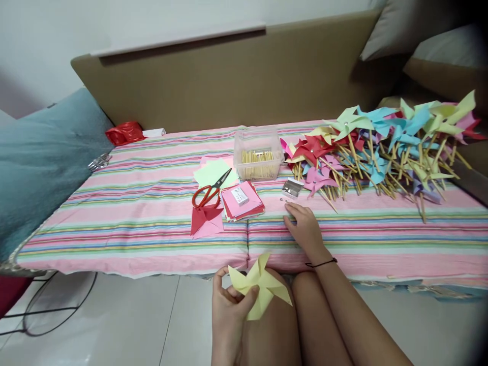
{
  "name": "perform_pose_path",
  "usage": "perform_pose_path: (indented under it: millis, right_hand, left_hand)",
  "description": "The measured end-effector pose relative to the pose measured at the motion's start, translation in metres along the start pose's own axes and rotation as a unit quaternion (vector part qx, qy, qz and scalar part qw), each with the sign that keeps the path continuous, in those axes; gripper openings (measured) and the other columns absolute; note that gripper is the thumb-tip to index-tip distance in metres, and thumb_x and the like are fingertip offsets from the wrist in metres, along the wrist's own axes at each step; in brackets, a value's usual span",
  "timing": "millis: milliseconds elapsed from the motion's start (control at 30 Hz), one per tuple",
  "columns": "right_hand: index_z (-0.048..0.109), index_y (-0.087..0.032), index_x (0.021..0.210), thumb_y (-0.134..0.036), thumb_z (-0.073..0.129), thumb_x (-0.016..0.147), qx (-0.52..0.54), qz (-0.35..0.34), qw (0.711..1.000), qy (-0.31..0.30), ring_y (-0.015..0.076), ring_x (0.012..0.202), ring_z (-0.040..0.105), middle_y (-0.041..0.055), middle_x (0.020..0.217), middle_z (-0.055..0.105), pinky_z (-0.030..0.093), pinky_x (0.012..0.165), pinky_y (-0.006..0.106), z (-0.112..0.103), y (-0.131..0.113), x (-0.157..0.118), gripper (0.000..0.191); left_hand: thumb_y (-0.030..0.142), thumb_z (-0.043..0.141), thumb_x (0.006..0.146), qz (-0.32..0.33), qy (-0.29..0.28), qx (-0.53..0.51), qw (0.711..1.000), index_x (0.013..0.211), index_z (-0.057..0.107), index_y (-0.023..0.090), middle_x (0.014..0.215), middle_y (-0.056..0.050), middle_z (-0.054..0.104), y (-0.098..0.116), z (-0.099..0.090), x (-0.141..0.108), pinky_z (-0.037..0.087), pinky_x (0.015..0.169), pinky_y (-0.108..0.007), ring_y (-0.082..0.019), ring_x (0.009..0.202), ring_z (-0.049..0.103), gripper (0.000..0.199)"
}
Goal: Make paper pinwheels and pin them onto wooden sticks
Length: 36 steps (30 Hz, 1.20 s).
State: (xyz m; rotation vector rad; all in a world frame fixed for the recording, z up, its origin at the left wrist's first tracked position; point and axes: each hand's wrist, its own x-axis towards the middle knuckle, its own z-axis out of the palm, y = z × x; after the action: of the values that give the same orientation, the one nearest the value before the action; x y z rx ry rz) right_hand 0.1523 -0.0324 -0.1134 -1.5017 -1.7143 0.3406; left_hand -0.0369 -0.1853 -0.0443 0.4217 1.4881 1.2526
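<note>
My left hand [232, 310] pinches a pale yellow paper pinwheel [263, 284] at its middle, thumb on top, above my lap. No stick shows on it. My right hand [305, 229] rests on the striped cloth, thumb apart from the stretched fingers. Its fingertips lie beside tiny metal pieces [281, 199], too small to identify surely. Just beyond them is a small open box [293, 188] with shiny metal pieces in it. To the left, a small white box [240, 196] sits on a stack of pink and red paper squares [253, 204].
Scissors [212, 188] with red handles lie on pale green paper [209, 173], above folded red paper [202, 219]. A clear plastic tub [259, 137] holds wooden sticks. Many finished pinwheels [348, 122] are heaped at right. A red plastic bag [125, 133] lies at far left.
</note>
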Motion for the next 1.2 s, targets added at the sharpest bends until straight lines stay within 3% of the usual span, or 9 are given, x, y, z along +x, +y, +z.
perform_pose_path:
  millis: [200, 367, 467, 600, 700, 833, 1033, 1200]
  right_hand:
    - [0.074, -0.016, 0.096, -0.026, 0.058, 0.079, 0.024, 0.032, 0.998, 0.042, 0.0313, 0.103, 0.063, 0.0142, 0.107, 0.073, 0.047, 0.095, 0.051, -0.002, -0.002, 0.001, 0.026]
    - [0.074, -0.015, 0.084, -0.035, 0.064, 0.078, 0.087, 0.122, 0.983, 0.107, 0.023, 0.065, 0.068, 0.0099, 0.079, 0.075, 0.056, 0.062, 0.037, -0.026, -0.026, -0.016, 0.023]
    - [0.074, -0.017, 0.079, -0.032, 0.074, 0.072, 0.229, 0.191, 0.944, 0.141, 0.0216, 0.069, 0.069, 0.0063, 0.075, 0.074, 0.057, 0.066, 0.035, -0.053, -0.056, -0.039, 0.017]
    - [0.075, -0.023, 0.08, -0.025, 0.081, 0.069, 0.355, 0.223, 0.895, 0.153, 0.0183, 0.081, 0.07, 0.0023, 0.083, 0.076, 0.056, 0.077, 0.03, -0.091, -0.098, -0.08, 0.013]
    - [0.075, -0.025, 0.079, -0.022, 0.078, 0.073, 0.399, 0.2, 0.89, 0.092, 0.0175, 0.081, 0.07, 0.0008, 0.083, 0.075, 0.057, 0.076, 0.029, -0.11, -0.123, -0.11, 0.007]
    - [0.076, -0.027, 0.081, -0.022, 0.077, 0.075, 0.398, 0.126, 0.909, -0.002, 0.0194, 0.075, 0.068, 0.0019, 0.08, 0.073, 0.057, 0.067, 0.031, -0.118, -0.145, -0.133, 0.007]
    - [0.075, -0.028, 0.076, -0.026, 0.071, 0.082, 0.309, 0.023, 0.951, -0.017, 0.0193, 0.07, 0.064, 0.0014, 0.071, 0.07, 0.052, 0.064, 0.033, -0.12, -0.155, -0.137, 0.007]
    - [0.072, -0.027, 0.079, -0.024, 0.069, 0.084, 0.282, 0.005, 0.959, 0.002, 0.0185, 0.073, 0.062, 0.0018, 0.076, 0.069, 0.05, 0.066, 0.033, -0.126, -0.158, -0.141, 0.007]
  left_hand:
    - [0.034, 0.088, 0.05, -0.004, -0.002, 0.006, 1.0, 0.113, 0.04, 0.022, 0.049, 0.007, 0.06, -0.002, 0.0, -0.001, 0.045, 0.048, -0.02, -0.013, 0.044, 0.056, 0.08]
    - [0.031, 0.087, 0.05, 0.013, 0.006, -0.017, 1.0, 0.11, 0.04, 0.021, 0.049, 0.007, 0.059, 0.002, 0.003, -0.009, 0.044, 0.048, -0.02, -0.012, 0.044, 0.055, 0.077]
    - [0.029, 0.086, 0.051, 0.028, 0.014, -0.024, 0.999, 0.107, 0.04, 0.022, 0.054, 0.005, 0.064, 0.009, 0.005, -0.018, 0.045, 0.047, -0.02, -0.011, 0.043, 0.055, 0.073]
    - [0.026, 0.084, 0.053, 0.052, 0.016, -0.031, 0.998, 0.106, 0.038, 0.023, 0.055, 0.006, 0.065, 0.018, 0.008, -0.033, 0.045, 0.048, -0.019, -0.008, 0.041, 0.051, 0.07]
    - [0.025, 0.083, 0.055, 0.07, 0.005, -0.026, 0.997, 0.105, 0.038, 0.023, 0.056, 0.006, 0.066, 0.025, 0.009, -0.048, 0.046, 0.048, -0.018, -0.008, 0.042, 0.053, 0.068]
    - [0.022, 0.081, 0.058, 0.098, -0.03, -0.025, 0.994, 0.105, 0.036, 0.023, 0.06, 0.005, 0.069, 0.032, 0.012, -0.069, 0.049, 0.051, -0.019, -0.01, 0.048, 0.059, 0.064]
    - [0.017, 0.079, 0.06, 0.142, -0.073, -0.009, 0.987, 0.103, 0.037, 0.025, 0.057, 0.007, 0.067, 0.042, 0.014, -0.094, 0.047, 0.052, -0.017, -0.01, 0.05, 0.061, 0.06]
    - [0.015, 0.076, 0.063, 0.156, -0.095, -0.003, 0.983, 0.1, 0.038, 0.025, 0.058, 0.007, 0.068, 0.047, 0.013, -0.107, 0.047, 0.053, -0.016, -0.01, 0.052, 0.061, 0.054]
